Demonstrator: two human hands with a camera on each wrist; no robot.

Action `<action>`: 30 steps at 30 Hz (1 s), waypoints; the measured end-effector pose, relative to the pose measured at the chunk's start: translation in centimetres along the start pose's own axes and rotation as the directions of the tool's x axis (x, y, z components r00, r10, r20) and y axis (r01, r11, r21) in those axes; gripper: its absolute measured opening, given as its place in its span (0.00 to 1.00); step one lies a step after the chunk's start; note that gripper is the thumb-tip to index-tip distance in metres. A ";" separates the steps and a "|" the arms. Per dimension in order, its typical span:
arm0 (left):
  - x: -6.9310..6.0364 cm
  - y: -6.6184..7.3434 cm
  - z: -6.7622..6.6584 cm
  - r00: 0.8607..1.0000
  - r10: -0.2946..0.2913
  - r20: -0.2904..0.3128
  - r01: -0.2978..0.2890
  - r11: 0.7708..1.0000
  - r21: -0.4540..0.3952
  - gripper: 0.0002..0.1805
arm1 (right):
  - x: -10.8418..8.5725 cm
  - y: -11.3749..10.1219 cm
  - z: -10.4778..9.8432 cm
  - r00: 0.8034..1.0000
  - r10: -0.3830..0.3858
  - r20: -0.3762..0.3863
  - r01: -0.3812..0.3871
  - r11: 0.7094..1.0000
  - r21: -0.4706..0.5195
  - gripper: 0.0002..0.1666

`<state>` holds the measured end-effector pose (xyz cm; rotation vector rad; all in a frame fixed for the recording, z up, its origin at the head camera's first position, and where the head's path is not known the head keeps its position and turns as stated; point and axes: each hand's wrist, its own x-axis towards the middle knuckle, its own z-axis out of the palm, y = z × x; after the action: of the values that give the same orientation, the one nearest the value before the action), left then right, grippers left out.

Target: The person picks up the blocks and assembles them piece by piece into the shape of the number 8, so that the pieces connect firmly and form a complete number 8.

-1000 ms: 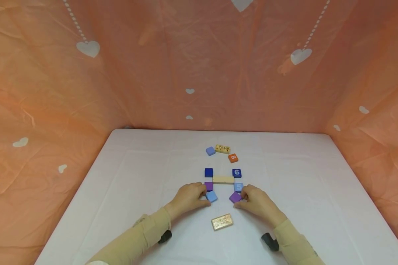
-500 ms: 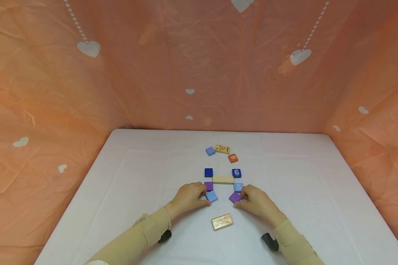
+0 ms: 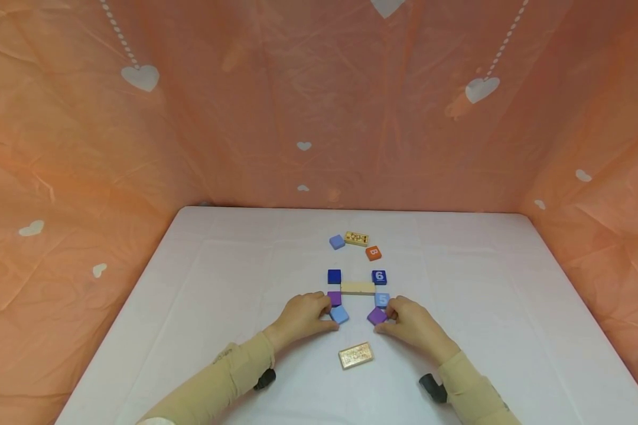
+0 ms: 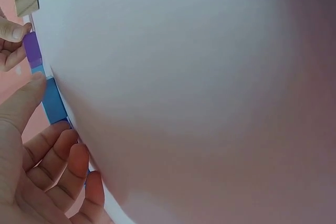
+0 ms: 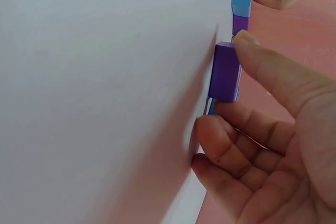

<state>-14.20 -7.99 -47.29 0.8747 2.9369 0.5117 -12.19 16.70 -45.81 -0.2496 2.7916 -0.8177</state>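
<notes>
My left hand (image 3: 304, 314) pinches a light blue square tile (image 3: 339, 315) between thumb and index finger; the tile lies slanted on the table. Across from it, my right hand (image 3: 414, 323) pinches a purple tile (image 5: 226, 72), also set at an angle. Just beyond the left hand's tile is another purple tile (image 3: 335, 299), and beyond the right hand's is a light blue tile marked 5 (image 3: 381, 300). A cream block (image 3: 358, 288) lies crosswise between the two rows, with a dark blue tile (image 3: 334, 276) and a dark blue tile marked 6 (image 3: 379, 277) past its ends.
Nearer the person lies a gold-faced block (image 3: 356, 355), a little tilted. Farther back are a periwinkle tile (image 3: 337, 242), a patterned gold block (image 3: 357, 238) and an orange tile with a letter (image 3: 373, 253). Orange cloth (image 3: 351, 118) with hearts surrounds the white table (image 3: 244, 254).
</notes>
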 end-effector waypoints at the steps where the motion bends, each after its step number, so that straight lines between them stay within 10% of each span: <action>1: 0.0 0.0 0.0 1.000 0.001 0.000 -0.001 1.000 0.001 0.18 | 0.0 0.0 0.0 1.000 -0.002 0.001 0.002 1.000 0.002 0.15; 22: 0.0 0.0 -0.1 1.000 0.001 0.003 -0.001 1.000 0.012 0.17 | -1.0 0.8 -0.2 0.989 -0.150 -0.005 0.150 0.987 0.063 0.14; 30: 0.0 -0.1 0.0 1.000 -0.006 0.015 0.006 1.000 0.010 0.17 | -1.7 0.3 0.0 0.957 -0.284 0.059 0.278 0.957 0.087 0.16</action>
<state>-14.25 -8.05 -47.31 0.8661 2.9308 0.4884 -10.61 17.31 -45.72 -0.6615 2.6866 -0.9560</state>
